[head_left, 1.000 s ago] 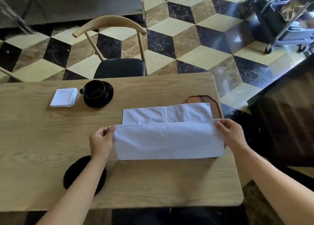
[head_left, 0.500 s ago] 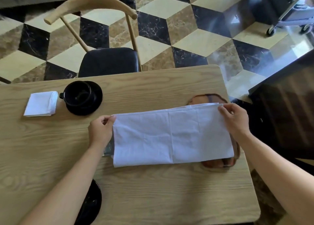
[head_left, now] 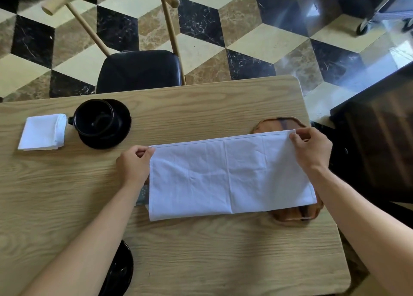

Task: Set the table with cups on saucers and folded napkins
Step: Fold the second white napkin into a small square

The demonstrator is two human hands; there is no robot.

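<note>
Left hand (head_left: 133, 166) pinches the far left corner of a white napkin (head_left: 228, 175), right hand (head_left: 311, 149) pinches the far right corner; both closed on the cloth's top edge. Napkin lies folded in half on the wooden surface (head_left: 201, 251), its right end over a brown tray (head_left: 290, 215). Far left: black cup (head_left: 93, 118) on saucer (head_left: 120, 125), folded napkin (head_left: 42, 132) just beside it; second saucer (head_left: 118, 271) near edge, partly under left forearm.

Bright daylight from upper right, glare on the floor (head_left: 377, 56), soft shadows, wide-angle edge bending.
</note>
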